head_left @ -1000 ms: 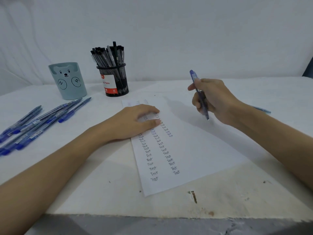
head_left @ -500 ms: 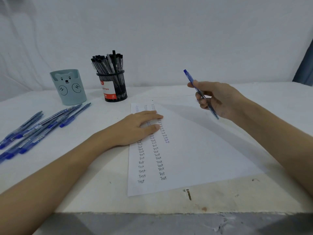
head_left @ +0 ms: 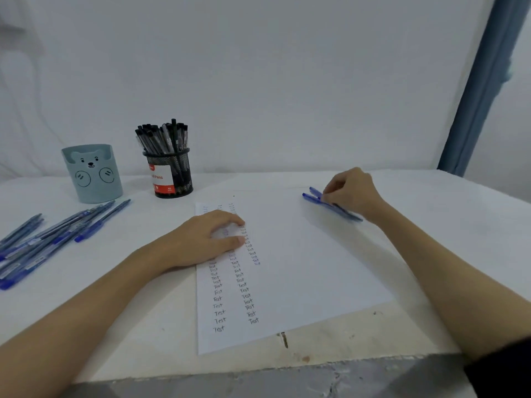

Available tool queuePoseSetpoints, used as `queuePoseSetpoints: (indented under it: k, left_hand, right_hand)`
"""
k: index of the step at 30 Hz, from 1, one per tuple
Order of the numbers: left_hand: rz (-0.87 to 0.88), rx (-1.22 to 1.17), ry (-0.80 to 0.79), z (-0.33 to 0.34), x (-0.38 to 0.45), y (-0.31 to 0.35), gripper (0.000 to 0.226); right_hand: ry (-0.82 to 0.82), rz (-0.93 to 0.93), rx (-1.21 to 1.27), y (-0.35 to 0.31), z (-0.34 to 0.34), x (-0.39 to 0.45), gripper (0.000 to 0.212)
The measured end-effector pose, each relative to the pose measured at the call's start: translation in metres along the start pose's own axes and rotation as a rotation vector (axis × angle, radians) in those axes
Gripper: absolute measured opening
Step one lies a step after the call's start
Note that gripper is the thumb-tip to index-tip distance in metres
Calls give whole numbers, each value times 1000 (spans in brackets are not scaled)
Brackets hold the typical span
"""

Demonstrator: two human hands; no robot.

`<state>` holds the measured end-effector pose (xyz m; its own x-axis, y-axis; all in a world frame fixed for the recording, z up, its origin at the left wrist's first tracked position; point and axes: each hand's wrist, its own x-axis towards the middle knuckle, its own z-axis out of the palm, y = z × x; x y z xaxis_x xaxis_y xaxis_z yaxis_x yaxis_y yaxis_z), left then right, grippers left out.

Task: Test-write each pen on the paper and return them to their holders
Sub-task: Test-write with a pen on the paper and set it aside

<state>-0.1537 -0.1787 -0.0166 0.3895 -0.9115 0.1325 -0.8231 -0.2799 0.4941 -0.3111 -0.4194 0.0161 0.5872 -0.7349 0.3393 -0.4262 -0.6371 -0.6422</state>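
Two blue pens [head_left: 330, 205] lie at two o'clock on the table [head_left: 431, 225], the right hand [head_left: 352, 192] pinching them. The left hand [head_left: 201, 239] rests flat, fingers straight, on one paper [head_left: 301, 268]. Two holders stand at eleven o'clock: bear cup [head_left: 92, 173], mesh cup [head_left: 170, 173].
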Motion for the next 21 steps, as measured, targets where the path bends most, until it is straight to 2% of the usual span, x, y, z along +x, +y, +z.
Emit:
queuePoseSetpoints:
  k: [4, 11, 15, 18, 21]
  left_hand:
    - [1, -12, -5, 0, 2, 0, 36]
    - [3, -34, 10, 2, 0, -1, 37]
    - [9, -55, 36, -3, -7, 3, 38]
    - [0, -23, 77, -18, -22, 3, 32]
    - [-31, 33, 117, -33, -51, -7, 27]
  right_hand:
    - [3, -90, -139, 5, 10, -2, 12]
    - [-13, -101, -190, 10, 9, -2, 14]
    - [58, -136, -178, 6, 7, -3, 15]
    - [89, -257, -95, -24, 9, -9, 12]
    - [-37, -412, -44, -80, 19, -24, 14]
